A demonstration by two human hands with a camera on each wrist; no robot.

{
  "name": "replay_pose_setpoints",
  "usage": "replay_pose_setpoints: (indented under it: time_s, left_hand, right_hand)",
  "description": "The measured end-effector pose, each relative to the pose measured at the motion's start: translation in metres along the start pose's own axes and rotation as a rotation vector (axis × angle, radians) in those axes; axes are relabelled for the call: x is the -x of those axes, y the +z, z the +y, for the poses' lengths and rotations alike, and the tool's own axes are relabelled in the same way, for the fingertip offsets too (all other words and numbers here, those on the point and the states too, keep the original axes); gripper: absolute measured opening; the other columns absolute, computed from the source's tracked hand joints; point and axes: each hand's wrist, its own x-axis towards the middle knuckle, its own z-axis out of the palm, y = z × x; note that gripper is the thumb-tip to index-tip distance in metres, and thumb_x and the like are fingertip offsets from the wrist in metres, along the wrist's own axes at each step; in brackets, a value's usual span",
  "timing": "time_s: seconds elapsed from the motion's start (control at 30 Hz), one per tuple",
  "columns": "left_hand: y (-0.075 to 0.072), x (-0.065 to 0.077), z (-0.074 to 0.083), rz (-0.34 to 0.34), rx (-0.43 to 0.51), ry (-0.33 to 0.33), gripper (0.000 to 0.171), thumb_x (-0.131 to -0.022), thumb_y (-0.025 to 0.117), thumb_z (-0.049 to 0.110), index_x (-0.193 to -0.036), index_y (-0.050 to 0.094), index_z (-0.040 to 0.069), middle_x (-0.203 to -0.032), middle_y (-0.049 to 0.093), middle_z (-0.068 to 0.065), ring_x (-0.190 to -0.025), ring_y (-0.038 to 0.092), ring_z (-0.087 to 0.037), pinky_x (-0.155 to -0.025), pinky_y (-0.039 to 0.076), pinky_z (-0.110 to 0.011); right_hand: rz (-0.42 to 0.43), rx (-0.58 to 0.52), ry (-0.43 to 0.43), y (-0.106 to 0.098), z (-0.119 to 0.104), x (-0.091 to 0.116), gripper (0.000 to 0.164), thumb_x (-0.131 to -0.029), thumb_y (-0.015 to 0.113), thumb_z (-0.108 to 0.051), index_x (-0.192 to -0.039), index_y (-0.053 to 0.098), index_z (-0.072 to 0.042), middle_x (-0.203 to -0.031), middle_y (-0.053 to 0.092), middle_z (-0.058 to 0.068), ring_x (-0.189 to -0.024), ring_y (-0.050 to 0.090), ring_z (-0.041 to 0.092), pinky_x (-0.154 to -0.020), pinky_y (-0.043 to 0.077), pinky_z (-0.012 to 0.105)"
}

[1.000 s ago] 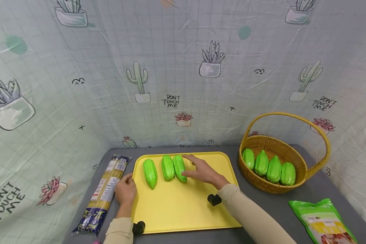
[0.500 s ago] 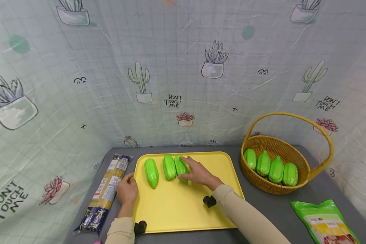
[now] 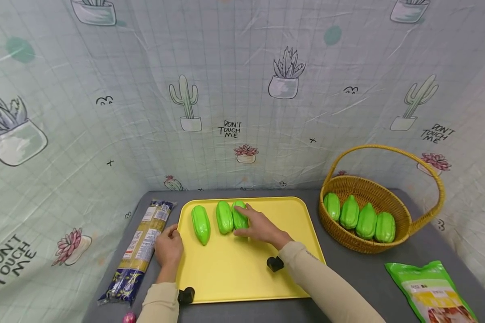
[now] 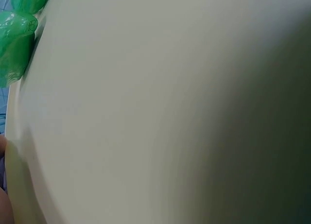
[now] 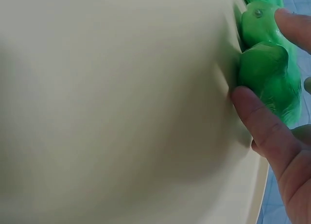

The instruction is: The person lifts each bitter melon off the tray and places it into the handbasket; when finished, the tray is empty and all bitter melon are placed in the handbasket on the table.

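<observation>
1. Three shiny green gourds lie toward the back of the yellow tray (image 3: pixel 242 273). The rightmost gourd (image 3: pixel 238 220) sits between the right hand's parted thumb and fingers, its right side partly hidden by them.
2. The right hand (image 3: pixel 262 226) is spread, thumb at that gourd's near end, fingers reaching toward its far end; whether they press on it I cannot tell. In the right wrist view the fingers run off the frame.
3. Just left lies the middle gourd (image 3: pixel 224 217); the left gourd (image 3: pixel 200 225) lies apart from both.
4. At the tray's left rim is the left hand (image 3: pixel 169 249), fingers bent; whether it grips the rim I cannot make out. The left wrist view shows only slivers of it, with dark blur on the right.
5. Beyond the left hand lies a long clear-and-blue packet (image 3: pixel 143 242); a pink object (image 3: pixel 129 318) near its lower end is cut off.
6. Right of the tray, a wicker basket (image 3: pixel 347 240) holds four more gourds (image 3: pixel 366 220), their lower parts hidden by its wall.
7. Nearer, a green bag (image 3: pixel 430 291) is cut by the bottom edge.
</observation>
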Motion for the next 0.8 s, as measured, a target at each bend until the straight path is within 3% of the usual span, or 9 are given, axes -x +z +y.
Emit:
replay_pose_setpoints:
  time_s: [0.8]
  left_hand:
    - [0.0007,-0.0018,-0.0013,0.004,-0.004,-0.018,0.035,-0.105,0.046,0.015,-0.129,0.069,0.005,-0.127,0.068,-0.024,-0.115,0.062,-0.047,-0.096,0.046,-0.060]
  right_hand:
    - [0.014,0.006,0.011,0.0018,0.0028,0.0033,0.079,-0.093,0.076,-0.028,-0.161,0.035,-0.019,-0.168,0.018,0.027,-0.150,0.036,0.044,-0.117,0.039,0.057]
